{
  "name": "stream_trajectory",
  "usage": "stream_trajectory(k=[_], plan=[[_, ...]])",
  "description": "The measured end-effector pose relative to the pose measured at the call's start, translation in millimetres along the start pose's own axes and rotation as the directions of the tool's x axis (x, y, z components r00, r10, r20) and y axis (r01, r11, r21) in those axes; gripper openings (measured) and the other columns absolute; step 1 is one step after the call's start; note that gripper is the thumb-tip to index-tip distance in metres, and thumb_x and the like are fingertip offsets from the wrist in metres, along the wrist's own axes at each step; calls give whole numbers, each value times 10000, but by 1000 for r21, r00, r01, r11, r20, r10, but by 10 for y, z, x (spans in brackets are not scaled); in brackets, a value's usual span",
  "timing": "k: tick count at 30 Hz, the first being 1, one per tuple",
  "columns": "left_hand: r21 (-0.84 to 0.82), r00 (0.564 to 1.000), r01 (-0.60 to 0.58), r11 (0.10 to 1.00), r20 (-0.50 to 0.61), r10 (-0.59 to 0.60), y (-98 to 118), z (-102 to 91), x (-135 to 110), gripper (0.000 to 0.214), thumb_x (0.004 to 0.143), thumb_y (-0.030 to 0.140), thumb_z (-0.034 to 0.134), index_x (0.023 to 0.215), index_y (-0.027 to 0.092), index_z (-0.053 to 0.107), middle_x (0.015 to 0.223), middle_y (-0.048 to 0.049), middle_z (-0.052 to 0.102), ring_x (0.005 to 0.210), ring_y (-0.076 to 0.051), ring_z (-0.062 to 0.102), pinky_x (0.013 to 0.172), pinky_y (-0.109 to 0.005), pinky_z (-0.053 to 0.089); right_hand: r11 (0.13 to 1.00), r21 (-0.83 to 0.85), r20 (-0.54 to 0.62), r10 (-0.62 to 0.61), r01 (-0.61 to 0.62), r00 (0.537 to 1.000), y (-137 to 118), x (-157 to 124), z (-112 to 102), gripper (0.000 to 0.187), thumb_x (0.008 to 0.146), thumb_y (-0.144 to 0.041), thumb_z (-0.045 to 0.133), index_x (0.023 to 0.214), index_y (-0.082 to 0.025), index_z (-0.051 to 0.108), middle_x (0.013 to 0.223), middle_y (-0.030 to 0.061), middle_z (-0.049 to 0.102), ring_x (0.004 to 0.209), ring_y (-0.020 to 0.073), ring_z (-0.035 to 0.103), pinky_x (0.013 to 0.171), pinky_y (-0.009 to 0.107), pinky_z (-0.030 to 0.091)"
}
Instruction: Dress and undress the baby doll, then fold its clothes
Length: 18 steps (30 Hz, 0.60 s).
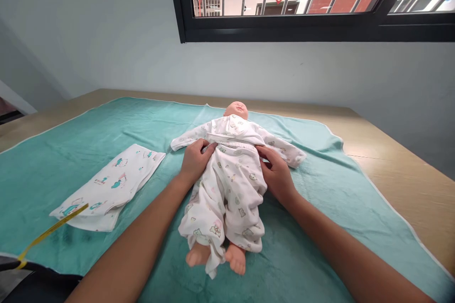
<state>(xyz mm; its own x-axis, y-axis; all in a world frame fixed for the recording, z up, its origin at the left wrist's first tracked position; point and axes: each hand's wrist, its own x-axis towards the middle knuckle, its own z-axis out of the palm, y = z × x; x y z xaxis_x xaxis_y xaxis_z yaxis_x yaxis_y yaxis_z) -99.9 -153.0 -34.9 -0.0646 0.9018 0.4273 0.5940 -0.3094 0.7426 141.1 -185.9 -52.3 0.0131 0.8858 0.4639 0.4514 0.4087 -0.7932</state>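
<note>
A baby doll (236, 110) lies on its back on a teal blanket (309, 246), head toward the wall. It wears a white printed top (232, 128) and white printed pants (234, 184) with a gathered waistband; both bare feet stick out of the leg ends. At the waistband's left side, my left hand (196, 158) is closed, thumb and fingers pinching the pants' edge. My right hand (277, 173) grips the waistband on the opposite side, fingers partly hidden by cloth. The doll's sleeves spread outward, their ends covering its hands.
Left of the doll lies a folded white printed cloth (113, 184). A yellow strap (53, 234) and a dark object (39, 281) show at the lower left. The wooden table (423, 184) meets a wall below a barred window (284, 28).
</note>
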Motion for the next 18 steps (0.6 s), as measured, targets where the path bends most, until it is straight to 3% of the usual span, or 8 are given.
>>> stream_trajectory(k=[4, 7, 11, 14, 18], plan=[[17, 1000, 2, 1000, -23, -1, -7, 8, -6, 331, 867, 472, 584, 678, 201, 558, 655, 21, 578, 648, -146, 507, 666, -274, 400, 997, 57, 15, 57, -57, 998, 15, -14, 7, 354, 876, -278, 551, 1215, -239, 647, 1245, 80, 663, 1104, 257, 636, 926, 413, 530], [33, 998, -3, 999, -62, 5, -18, 24, -14, 310, 860, 478, 603, 726, 199, 604, 690, 9, 625, 665, -153, 536, 689, -279, 417, 985, 144, 61, 89, -97, 994, 49, -19, 12, 428, 860, -267, 555, 1285, -254, 613, 1352, 59, 611, 1176, 261, 609, 974, 410, 511], [-3, 997, 3, 1000, -81, -3, -12, 43, -26, 259, 863, 452, 616, 841, 200, 669, 856, -21, 719, 732, -169, 597, 750, -292, 448, 969, 182, 99, 150, -166, 984, 73, -9, 6, 487, 841, -241, 529, 1321, -274, 602, 1380, 41, 593, 1104, 258, 643, 927, 400, 531], [-70, 999, -6, 998, -49, 3, -12, 53, -18, 219, 878, 411, 601, 879, 204, 675, 1029, -41, 730, 863, -190, 635, 822, -306, 466, 967, 171, 103, 171, -187, 980, 44, 21, -13, 430, 851, -273, 536, 1271, -259, 627, 1265, 60, 662, 1010, 253, 672, 870, 394, 545], [-175, 995, -94, 980, -37, 88, -34, 70, 15, 173, 884, 360, 593, 864, 203, 662, 1122, -62, 653, 1034, -198, 609, 890, -297, 477, 990, 107, 76, 81, -89, 994, 8, 87, -42, 258, 870, -325, 566, 1103, -240, 637, 1157, 67, 685, 1053, 250, 649, 926, 393, 518]])
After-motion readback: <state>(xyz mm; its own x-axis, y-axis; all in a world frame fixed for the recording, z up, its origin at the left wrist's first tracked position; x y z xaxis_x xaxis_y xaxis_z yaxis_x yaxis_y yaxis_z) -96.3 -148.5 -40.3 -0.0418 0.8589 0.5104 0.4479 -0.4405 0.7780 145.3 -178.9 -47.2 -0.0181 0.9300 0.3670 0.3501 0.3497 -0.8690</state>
